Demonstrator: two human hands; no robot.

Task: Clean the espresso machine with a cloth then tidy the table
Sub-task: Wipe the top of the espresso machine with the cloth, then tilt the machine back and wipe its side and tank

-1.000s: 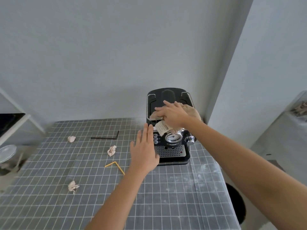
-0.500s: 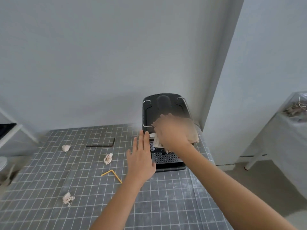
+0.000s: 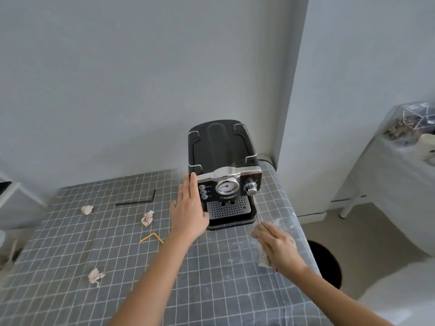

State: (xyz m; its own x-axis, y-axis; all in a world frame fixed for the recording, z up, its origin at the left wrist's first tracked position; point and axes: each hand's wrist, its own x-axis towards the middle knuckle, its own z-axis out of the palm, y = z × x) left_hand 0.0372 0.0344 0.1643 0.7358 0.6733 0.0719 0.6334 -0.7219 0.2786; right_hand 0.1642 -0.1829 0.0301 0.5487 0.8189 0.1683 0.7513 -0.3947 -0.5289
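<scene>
Bracing the espresso machine at the surface's far right, left hand flat, fingers together; right hand flat, pressing the cloth to the surface nearby; three paper wads, black hex key, yellow bent stick scattered left.

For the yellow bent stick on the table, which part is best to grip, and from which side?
Grip the yellow stick at its bend, the corner farthest from the person, coming straight down from above. It lies flat on the table, thin, with its two legs opening toward the person, so a fingertip pinch at the corner probably catches both. The left hand is nearer.
</scene>
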